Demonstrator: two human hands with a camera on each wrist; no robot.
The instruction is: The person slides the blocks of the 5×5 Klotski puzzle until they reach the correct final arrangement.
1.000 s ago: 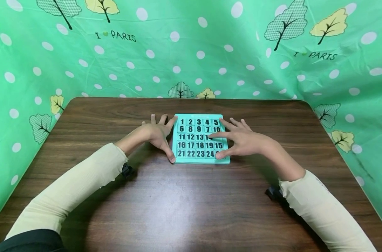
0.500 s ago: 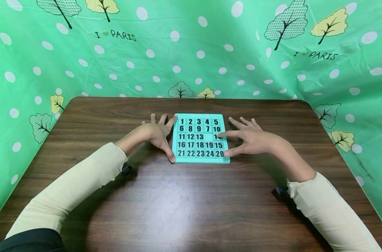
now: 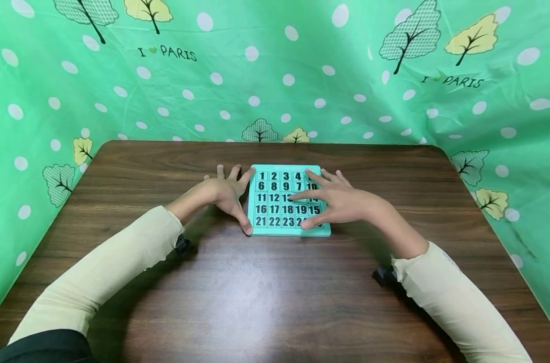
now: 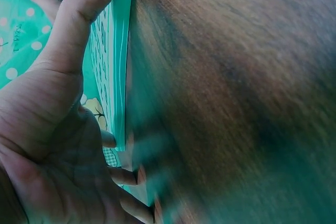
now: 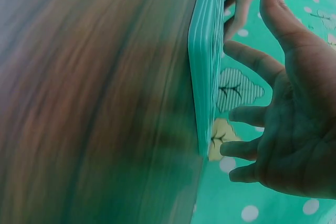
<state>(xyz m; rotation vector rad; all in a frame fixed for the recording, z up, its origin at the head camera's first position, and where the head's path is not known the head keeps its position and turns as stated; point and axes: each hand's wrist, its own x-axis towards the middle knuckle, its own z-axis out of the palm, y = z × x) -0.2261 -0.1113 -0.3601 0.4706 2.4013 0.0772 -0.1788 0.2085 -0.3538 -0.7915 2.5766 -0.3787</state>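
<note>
A turquoise number slide puzzle [image 3: 289, 232] lies flat on the table. My left hand [image 3: 227, 194] spans its left edge, the thumb at the near corner and the index finger at the far one, both straight. In the left wrist view the thumb [image 4: 92, 1] presses the puzzle's rim [image 4: 121, 66]. Over the puzzle's right side my right hand [image 3: 345, 201] spreads its fingers. The index fingertip is at the tile 13 [image 3: 286, 198]; the hand partly covers the right columns. The tile 14 [image 3: 314, 199] shows at the right end of the third row.
The brown wood-grain table [image 3: 238, 292] extends around the puzzle. Behind it hangs a green dotted cloth [image 3: 275, 65] with printed trees, also down both sides. Dark devices [image 3: 182, 245] are strapped under both wrists.
The 14 tile has slid one place right, leaving a gap beside 13. My right hand went right with it, then came back left to the 13 tile. My left hand stays put.
</note>
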